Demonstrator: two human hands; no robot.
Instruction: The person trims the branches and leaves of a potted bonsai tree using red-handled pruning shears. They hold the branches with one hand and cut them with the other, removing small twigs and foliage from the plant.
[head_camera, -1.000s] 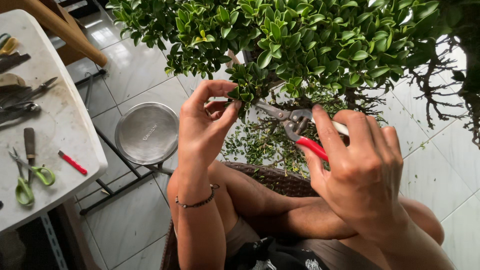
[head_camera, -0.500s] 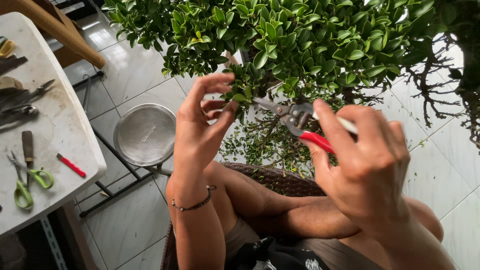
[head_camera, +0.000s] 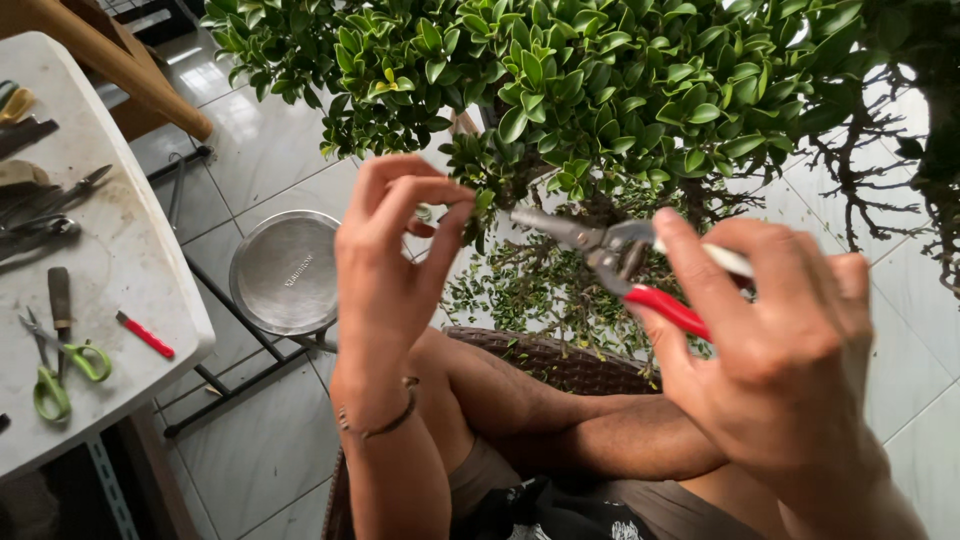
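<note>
Left hand (head_camera: 395, 260) pinches a leafy twig (head_camera: 478, 205) of the small tree (head_camera: 560, 90), steadying it; right hand (head_camera: 780, 350) grips red-handled pruners (head_camera: 610, 250), blades closed beside it.

Home patio: tiled floor (head_camera: 270, 150), bonsai tree (head_camera: 560, 80), tool table (head_camera: 110, 270).

The left hand (head_camera: 390, 265) has risen from beside the trunk to the underside of the foliage, its fingers (head_camera: 452, 215) now pinching a leafy twig (head_camera: 482, 200) there. The right hand (head_camera: 790, 350) has swung the red-handled shears (head_camera: 610, 250) leftward, so their closed tip now lies just beside that twig.
</note>
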